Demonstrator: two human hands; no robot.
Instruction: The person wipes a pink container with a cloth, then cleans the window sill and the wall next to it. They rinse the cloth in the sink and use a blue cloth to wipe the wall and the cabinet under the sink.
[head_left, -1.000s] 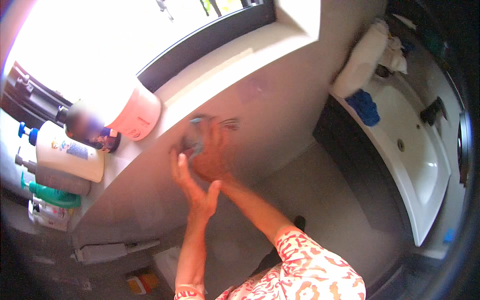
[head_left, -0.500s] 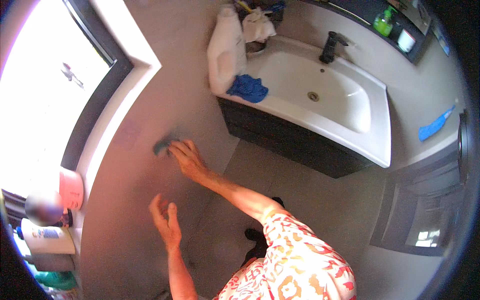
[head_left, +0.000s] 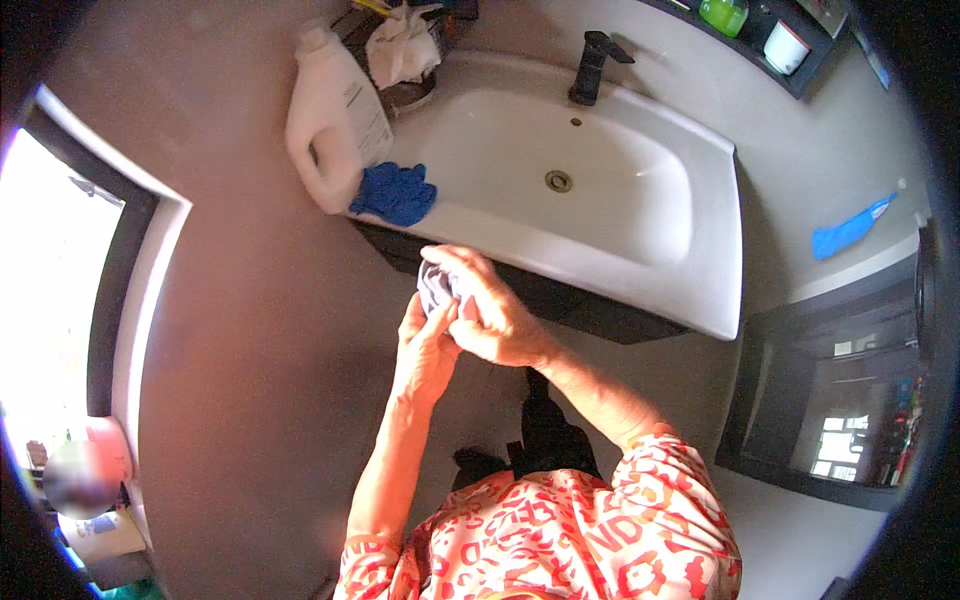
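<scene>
Both hands meet just in front of the white washbasin, near its front left corner. A crumpled grey cloth is bunched between them. My right hand is closed round the cloth from the right. From below, my left hand pinches it with thumb and fingers. The fingers cover part of the cloth. Beyond the hands, a blue cloth or glove lies crumpled on the basin's left rim, beside a large white jug with a handle.
A black tap rises behind the basin. White crumpled paper or cloth sits in the back left corner. On the left is a bright window, with a pink tub and bottles below. A blue cloth hangs on the right wall.
My right hand has come away from the left wall with the cloth, toward the basin. My left hand, open before, now grips the cloth too. The view has shifted right.
</scene>
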